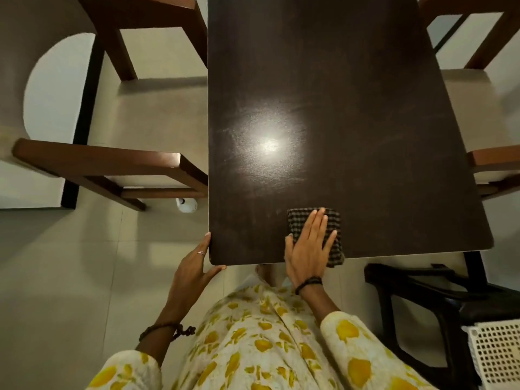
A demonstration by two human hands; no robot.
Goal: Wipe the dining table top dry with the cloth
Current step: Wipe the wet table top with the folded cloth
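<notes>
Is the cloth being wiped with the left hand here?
No, the right hand lies flat with straight fingers on the folded checked cloth near the table's front edge, while the left hand touches the table's near corner.

A home dining room is indicated by the dark wooden surface (337, 108) filling the centre of the frame, flanked by brown wooden chairs (112, 167) at the left and right edges, all set on a pale tiled floor (70, 277).

Single head-worn view, wide-angle, looks steeply down from above the wearer's torso. Right hand (308, 250) sits close, low centre; dining table (365, 122) stretches away beyond it.
</notes>
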